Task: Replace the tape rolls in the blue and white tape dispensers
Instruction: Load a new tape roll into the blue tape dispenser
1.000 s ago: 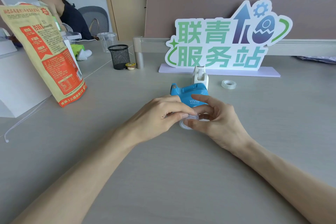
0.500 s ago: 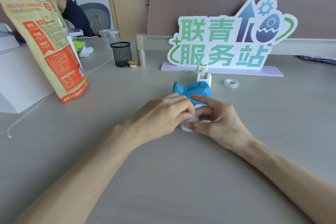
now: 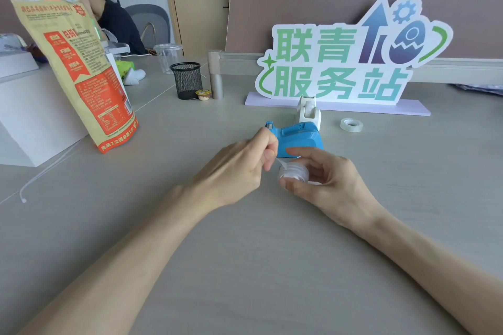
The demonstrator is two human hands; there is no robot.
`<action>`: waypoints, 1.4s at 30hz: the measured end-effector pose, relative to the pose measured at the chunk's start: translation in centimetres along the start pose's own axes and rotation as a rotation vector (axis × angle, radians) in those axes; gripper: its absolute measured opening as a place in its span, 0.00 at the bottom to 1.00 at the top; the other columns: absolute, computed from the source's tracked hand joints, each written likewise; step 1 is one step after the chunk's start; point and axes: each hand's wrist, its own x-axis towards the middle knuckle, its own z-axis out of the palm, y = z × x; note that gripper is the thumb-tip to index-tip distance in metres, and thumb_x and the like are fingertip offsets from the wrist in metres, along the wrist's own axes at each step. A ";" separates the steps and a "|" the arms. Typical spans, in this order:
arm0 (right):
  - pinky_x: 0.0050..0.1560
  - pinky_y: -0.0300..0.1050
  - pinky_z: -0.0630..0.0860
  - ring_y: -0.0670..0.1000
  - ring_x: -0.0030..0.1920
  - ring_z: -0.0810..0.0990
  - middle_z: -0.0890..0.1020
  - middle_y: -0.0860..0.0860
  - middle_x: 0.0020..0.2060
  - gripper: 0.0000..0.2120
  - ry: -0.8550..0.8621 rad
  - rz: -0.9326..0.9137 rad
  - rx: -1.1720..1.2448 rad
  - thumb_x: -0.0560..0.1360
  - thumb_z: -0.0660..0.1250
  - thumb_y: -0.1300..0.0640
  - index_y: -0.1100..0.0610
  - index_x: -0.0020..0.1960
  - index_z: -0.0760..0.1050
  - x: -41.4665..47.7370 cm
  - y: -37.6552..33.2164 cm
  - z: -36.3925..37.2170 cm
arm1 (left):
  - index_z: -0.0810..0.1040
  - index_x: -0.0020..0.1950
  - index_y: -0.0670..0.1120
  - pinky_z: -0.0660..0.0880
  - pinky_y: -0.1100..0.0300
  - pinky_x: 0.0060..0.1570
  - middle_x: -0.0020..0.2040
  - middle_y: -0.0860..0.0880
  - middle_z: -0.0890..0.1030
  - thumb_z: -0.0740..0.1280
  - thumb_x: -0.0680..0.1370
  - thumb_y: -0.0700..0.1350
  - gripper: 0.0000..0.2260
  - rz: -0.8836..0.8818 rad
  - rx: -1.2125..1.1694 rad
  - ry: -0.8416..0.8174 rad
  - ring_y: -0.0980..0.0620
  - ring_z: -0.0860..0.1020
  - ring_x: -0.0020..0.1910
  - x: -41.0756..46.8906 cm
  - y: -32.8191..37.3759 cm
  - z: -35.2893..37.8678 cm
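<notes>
Standing sign (image 3: 351, 62) reads 联青服务站. Right hand (image 3: 330, 182) grips clear tape roll (image 3: 294, 173) just before blue dispenser (image 3: 298, 139); left hand (image 3: 239, 168) pinches its loose tape end (image 3: 281, 162). White dispenser (image 3: 308, 111) stands behind blue one. Spare roll (image 3: 351, 125) lies on desk (image 3: 245, 253), right of the dispensers.

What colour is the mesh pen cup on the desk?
Black; the mesh pen cup shows clearly in the head view.
</notes>
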 end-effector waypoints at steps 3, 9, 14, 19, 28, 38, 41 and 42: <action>0.48 0.38 0.79 0.46 0.45 0.82 0.86 0.44 0.44 0.13 0.060 -0.011 -0.002 0.69 0.76 0.56 0.43 0.50 0.78 0.0 0.0 -0.1 | 0.63 0.45 0.52 0.70 0.53 0.36 0.37 0.59 0.76 0.54 0.80 0.42 0.06 -0.026 -0.141 0.082 0.49 0.71 0.34 0.3 -0.2 -0.1; 0.41 0.36 0.76 0.46 0.41 0.80 0.85 0.46 0.42 0.07 0.124 -0.080 -0.040 0.70 0.76 0.54 0.53 0.46 0.81 -0.1 -0.2 -0.2 | 0.69 0.46 0.47 0.71 0.58 0.39 0.42 0.53 0.82 0.57 0.79 0.45 0.04 -0.149 -0.468 0.083 0.49 0.73 0.38 0.6 0.5 -0.2; 0.40 0.33 0.75 0.44 0.41 0.79 0.85 0.45 0.41 0.07 0.138 -0.113 -0.088 0.70 0.76 0.54 0.54 0.46 0.81 -0.1 0.0 -0.1 | 0.74 0.38 0.46 0.66 0.61 0.35 0.41 0.44 0.83 0.59 0.78 0.53 0.14 -0.216 -0.651 0.151 0.51 0.72 0.35 0.8 1.0 -0.2; 0.42 0.37 0.75 0.46 0.42 0.79 0.84 0.43 0.39 0.06 0.162 -0.115 -0.105 0.70 0.76 0.55 0.53 0.46 0.81 0.0 0.2 -0.2 | 0.75 0.43 0.44 0.67 0.64 0.34 0.38 0.53 0.82 0.63 0.76 0.60 0.19 -0.349 -0.605 0.100 0.54 0.73 0.34 0.9 1.0 0.0; 0.44 0.46 0.75 0.50 0.43 0.78 0.83 0.48 0.43 0.08 0.191 -0.199 -0.175 0.70 0.76 0.56 0.52 0.48 0.82 0.2 0.5 -0.3 | 0.76 0.45 0.46 0.67 0.73 0.29 0.38 0.51 0.81 0.66 0.79 0.43 0.04 -0.354 -0.612 0.037 0.62 0.72 0.30 0.9 1.1 0.1; 0.45 0.30 0.77 0.42 0.45 0.83 0.85 0.44 0.45 0.15 0.218 -0.049 -0.014 0.68 0.78 0.56 0.48 0.51 0.80 0.2 0.1 -0.4 | 0.74 0.57 0.47 0.67 0.65 0.28 0.40 0.52 0.85 0.66 0.76 0.38 0.11 -0.398 -0.657 0.016 0.56 0.73 0.34 1.1 0.3 -0.6; 0.45 0.29 0.77 0.41 0.45 0.83 0.86 0.46 0.44 0.12 0.212 -0.009 0.049 0.68 0.78 0.58 0.48 0.49 0.81 0.3 0.0 -0.5 | 0.76 0.55 0.47 0.67 0.65 0.29 0.40 0.52 0.83 0.68 0.76 0.40 0.08 -0.387 -0.662 0.041 0.56 0.73 0.35 1.1 0.1 -0.1; 0.46 0.29 0.77 0.41 0.46 0.83 0.86 0.46 0.44 0.12 0.212 -0.007 0.058 0.68 0.78 0.58 0.49 0.49 0.81 0.4 0.0 -0.5 | 0.76 0.53 0.47 0.68 0.66 0.29 0.40 0.52 0.82 0.68 0.76 0.41 0.07 -0.377 -0.658 0.056 0.56 0.73 0.35 1.1 0.1 0.1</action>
